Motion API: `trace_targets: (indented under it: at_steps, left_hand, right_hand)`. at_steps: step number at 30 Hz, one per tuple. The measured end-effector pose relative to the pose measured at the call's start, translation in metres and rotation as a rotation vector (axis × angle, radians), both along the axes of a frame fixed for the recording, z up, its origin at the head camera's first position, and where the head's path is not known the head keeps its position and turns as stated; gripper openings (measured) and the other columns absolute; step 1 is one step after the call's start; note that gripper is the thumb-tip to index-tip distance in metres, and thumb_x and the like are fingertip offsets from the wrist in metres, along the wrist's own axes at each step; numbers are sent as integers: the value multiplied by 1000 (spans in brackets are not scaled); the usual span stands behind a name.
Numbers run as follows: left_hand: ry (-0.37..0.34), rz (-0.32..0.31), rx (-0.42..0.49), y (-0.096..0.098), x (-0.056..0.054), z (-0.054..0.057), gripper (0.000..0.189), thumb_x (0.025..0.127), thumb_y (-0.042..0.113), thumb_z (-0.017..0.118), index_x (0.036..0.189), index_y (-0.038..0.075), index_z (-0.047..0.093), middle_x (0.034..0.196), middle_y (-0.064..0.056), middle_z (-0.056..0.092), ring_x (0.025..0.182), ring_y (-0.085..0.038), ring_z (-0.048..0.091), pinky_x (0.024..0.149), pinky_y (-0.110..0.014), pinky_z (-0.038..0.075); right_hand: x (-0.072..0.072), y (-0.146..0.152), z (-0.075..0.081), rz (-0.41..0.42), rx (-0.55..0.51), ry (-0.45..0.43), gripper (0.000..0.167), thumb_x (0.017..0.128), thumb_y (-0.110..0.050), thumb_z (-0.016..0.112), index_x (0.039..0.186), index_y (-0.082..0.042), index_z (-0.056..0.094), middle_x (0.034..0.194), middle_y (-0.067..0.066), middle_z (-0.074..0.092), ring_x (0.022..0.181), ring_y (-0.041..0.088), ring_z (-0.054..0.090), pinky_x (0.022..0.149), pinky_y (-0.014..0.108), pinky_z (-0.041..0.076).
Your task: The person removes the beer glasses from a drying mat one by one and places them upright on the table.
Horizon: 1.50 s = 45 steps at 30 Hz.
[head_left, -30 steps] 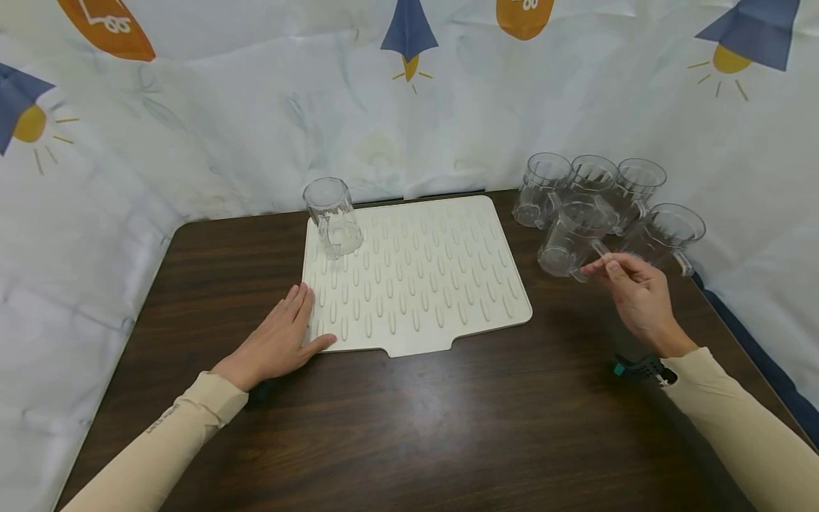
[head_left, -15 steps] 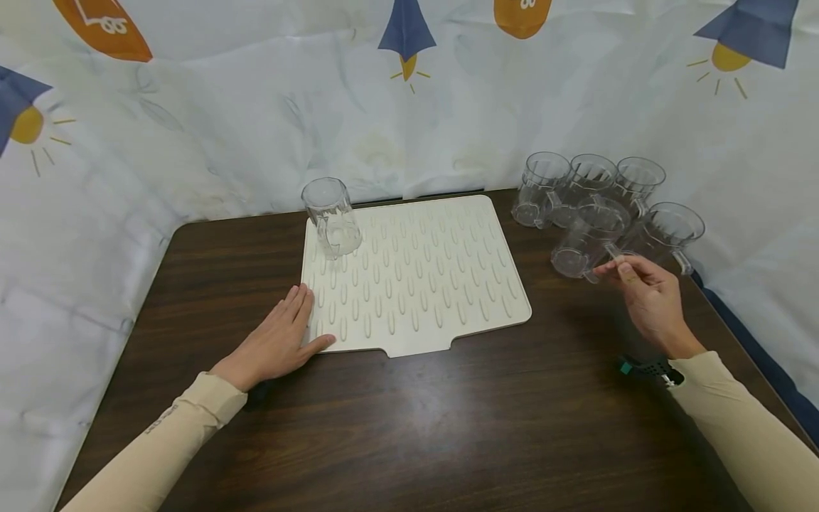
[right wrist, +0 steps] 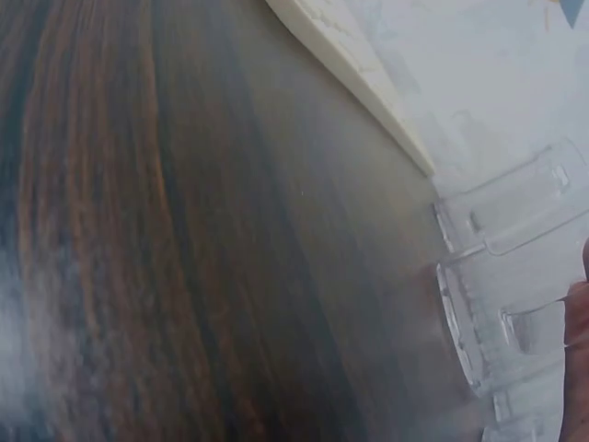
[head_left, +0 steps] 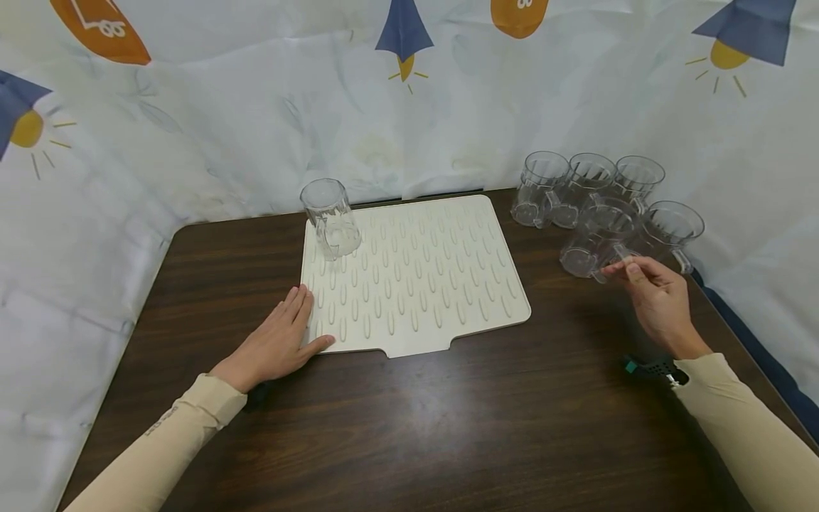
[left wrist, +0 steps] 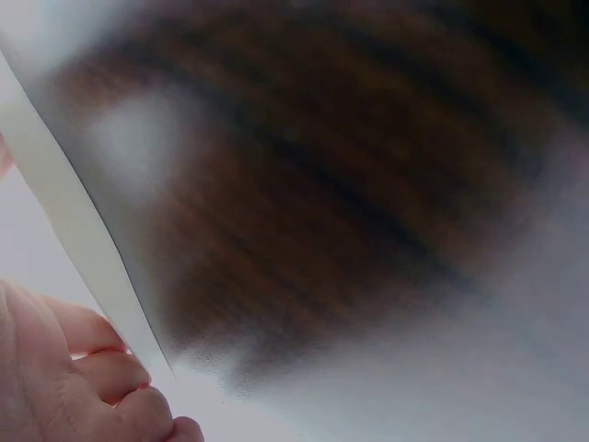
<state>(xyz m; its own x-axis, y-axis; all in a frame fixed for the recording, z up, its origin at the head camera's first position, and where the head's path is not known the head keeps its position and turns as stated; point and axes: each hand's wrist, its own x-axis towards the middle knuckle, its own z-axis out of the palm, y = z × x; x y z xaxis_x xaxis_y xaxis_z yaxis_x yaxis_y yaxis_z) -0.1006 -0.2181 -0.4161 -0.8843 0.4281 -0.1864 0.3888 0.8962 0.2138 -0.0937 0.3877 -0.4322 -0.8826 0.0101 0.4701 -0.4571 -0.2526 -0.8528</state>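
Observation:
My right hand pinches the handle of a clear glass mug, which stands upright at the front of a cluster of similar mugs. In the right wrist view that mug shows at the right edge, with only part of the fingers visible. My left hand lies with straight fingers against the left edge of a cream ridged drying mat. The left wrist view shows the fingers by the mat's pale edge. Another clear mug stands on the mat's back left corner.
Several clear mugs, among them a back-row mug and a right-hand mug, stand close around the held one. A printed white curtain hangs behind the dark wooden table.
My right hand has shifted right with the mug, bringing it nearer to the mug at the far right. The left hand and the mat stay in place.

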Motion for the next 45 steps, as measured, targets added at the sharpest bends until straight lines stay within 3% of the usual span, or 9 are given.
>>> trace_targets:
  at_steps: [10, 22, 28, 33, 40, 45]
  left_hand:
    - [15, -5, -1, 0, -1, -1, 96, 103, 54, 56, 159, -14, 18, 170, -34, 12, 159, -51, 13, 127, -65, 21]
    - [15, -2, 9, 0, -1, -2, 97, 103, 55, 56, 160, -14, 18, 170, -34, 12, 159, -51, 14, 127, -65, 22]
    - [21, -2, 7, 0, 0, -3, 97, 103, 55, 56, 159, -14, 18, 170, -34, 13, 159, -51, 14, 127, -65, 22]
    - [20, -7, 11, -1, 0, -3, 97, 103, 55, 56, 159, -14, 18, 170, -34, 12, 159, -51, 14, 127, -65, 22]
    - [16, -10, 15, -2, 0, -4, 97, 103, 55, 55, 160, -14, 18, 170, -34, 12, 159, -51, 13, 127, -65, 22]
    - [23, -14, 14, -2, 0, -4, 96, 103, 55, 56, 159, -14, 18, 170, -34, 12, 159, -51, 14, 127, -65, 23]
  right_hand:
    - [1, 7, -4, 23, -35, 1, 25, 106, 10, 41, 117, 22, 60, 114, 13, 76, 112, 19, 73, 103, 23, 57]
    - [2, 9, -3, -45, 11, -8, 25, 106, 6, 45, 117, 23, 59, 113, 10, 77, 110, 16, 74, 101, 21, 57]
    - [3, 9, -2, -72, 24, -57, 27, 107, 0, 48, 120, 20, 61, 115, 9, 77, 112, 15, 74, 102, 20, 56]
    - [5, 9, 1, -21, -40, -104, 33, 111, -8, 42, 121, 14, 64, 117, 10, 77, 113, 17, 74, 102, 21, 57]
    - [7, 8, 6, 76, -114, -106, 51, 115, -17, 26, 127, 17, 61, 123, 14, 76, 118, 20, 73, 105, 22, 55]
    - [10, 6, 7, 43, -119, -109, 51, 115, -20, 28, 131, 17, 58, 124, 13, 76, 117, 20, 73, 105, 23, 54]
